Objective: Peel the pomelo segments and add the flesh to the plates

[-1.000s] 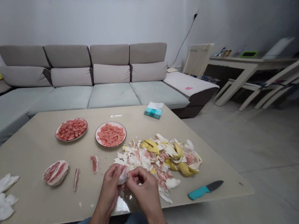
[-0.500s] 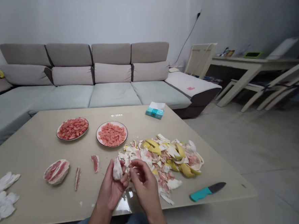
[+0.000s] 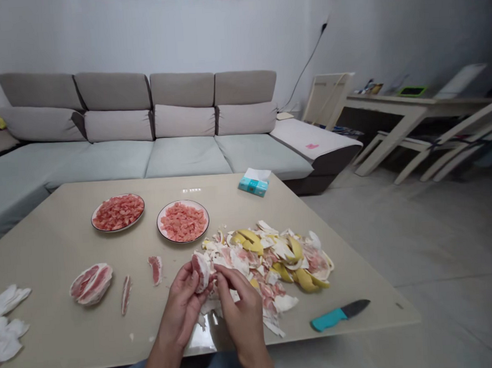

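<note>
Yellow peel (image 3: 271,254), likely pomelo, beside hands (image 3: 243,312); teal-handled knife (image 3: 340,318) right.

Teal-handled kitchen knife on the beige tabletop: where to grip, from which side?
Grip the teal plastic handle from the near side: it lies flat, its dark steel blade angled away to the far right, and the yellow-white pomelo peel pile sits apart on the left.

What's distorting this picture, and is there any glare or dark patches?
In the head view, wide-angle warping bows the sofa and tabletop edges; glare sits on the tabletop beside the left hand holding a pomelo segment; the right wall falls dim.
</note>
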Available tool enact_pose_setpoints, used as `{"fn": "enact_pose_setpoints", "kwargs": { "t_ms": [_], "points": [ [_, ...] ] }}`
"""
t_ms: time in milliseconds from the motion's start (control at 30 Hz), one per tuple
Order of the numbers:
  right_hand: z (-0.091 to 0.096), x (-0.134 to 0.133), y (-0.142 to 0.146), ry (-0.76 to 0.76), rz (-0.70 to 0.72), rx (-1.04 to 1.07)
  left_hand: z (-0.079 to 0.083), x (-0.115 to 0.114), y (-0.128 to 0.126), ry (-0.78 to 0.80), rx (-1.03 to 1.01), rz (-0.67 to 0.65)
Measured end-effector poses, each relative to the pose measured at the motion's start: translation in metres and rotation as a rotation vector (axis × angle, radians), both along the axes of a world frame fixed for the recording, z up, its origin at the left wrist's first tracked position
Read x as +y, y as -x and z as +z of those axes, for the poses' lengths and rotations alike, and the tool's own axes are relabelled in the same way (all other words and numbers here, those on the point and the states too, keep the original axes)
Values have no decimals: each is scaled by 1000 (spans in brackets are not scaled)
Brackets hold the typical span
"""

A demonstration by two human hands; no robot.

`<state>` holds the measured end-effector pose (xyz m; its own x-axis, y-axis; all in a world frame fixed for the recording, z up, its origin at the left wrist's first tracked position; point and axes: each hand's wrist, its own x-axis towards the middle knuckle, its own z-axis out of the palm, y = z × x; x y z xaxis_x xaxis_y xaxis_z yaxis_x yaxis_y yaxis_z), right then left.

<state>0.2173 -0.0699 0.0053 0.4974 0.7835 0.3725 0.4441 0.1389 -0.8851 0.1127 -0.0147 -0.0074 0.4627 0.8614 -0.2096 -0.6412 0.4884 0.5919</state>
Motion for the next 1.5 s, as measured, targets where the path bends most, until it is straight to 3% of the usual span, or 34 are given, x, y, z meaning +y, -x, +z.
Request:
{"fn": "enact_pose_setpoints", "kwargs": {
  "t_ms": [300,600,800,933,1067,1200,1333,1500],
  "points": [
    [6,-1,4,-86,11,-109,0,-6,-1,-187,214,42],
    [8,-8,-1,-62,-21,-243,-10,-1,2,-407,451,86],
    [5,-4,-10,15,-95,2,-3,-8,-3,-250,323,16],
    [-5,-7,-21,18,-157,145,6,-8,-3,-282,323,25],
    [-5,-11,-27,40,-170,139,6,-6,-1,-366,423,49],
    [4,-8,-24,43,-18,85,1,-5,0,-458,491,70],
    [6,-6,-18,71,206,31,0,-5,-2,-310,353,106],
    [1,-4,-10,119,199,67,1,-5,-2,-237,271,166]
  ]
}}
